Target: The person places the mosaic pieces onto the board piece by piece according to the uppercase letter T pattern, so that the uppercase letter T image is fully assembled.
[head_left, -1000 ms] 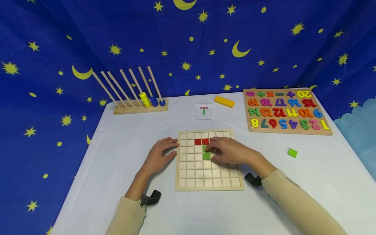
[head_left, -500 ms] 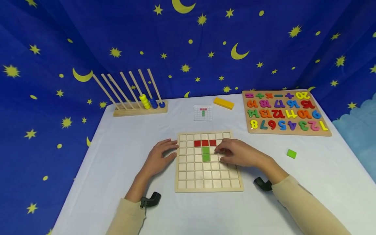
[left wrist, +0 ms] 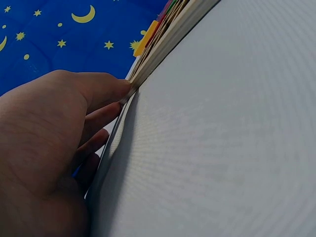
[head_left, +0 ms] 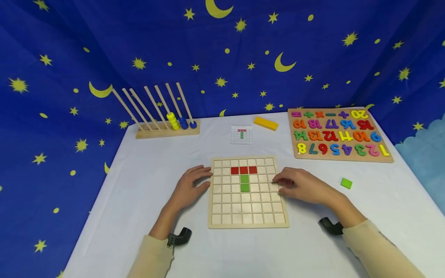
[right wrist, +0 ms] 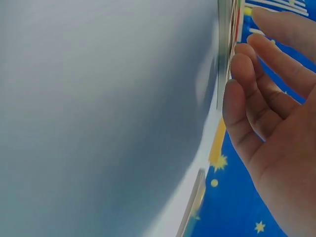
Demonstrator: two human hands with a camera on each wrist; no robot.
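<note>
A wooden grid board (head_left: 248, 226) lies flat in the middle of the table. Three red tiles (head_left: 243, 170) sit in a row near its far side, with two green tiles (head_left: 245, 187) in a column below the middle one. My left hand (head_left: 189, 187) rests at the board's left edge, fingertips right at the rim, as the left wrist view also shows. My right hand (head_left: 306, 186) is over the board's right edge, its fingers loosely bent and nothing between them in the right wrist view. One loose green tile (head_left: 346, 183) lies on the table to the right of that hand.
Behind the board lies a small pattern card (head_left: 241, 135) with a red and green T. A yellow block (head_left: 265, 123) is beside it. At the back left stands a peg abacus (head_left: 167, 133) with yellow and blue beads; a number puzzle board (head_left: 344, 157) lies at the back right.
My right hand has drawn back rightward from the green tiles to the board's right edge, uncovering the third red tile and the upper green one. The left hand has stayed in place.
</note>
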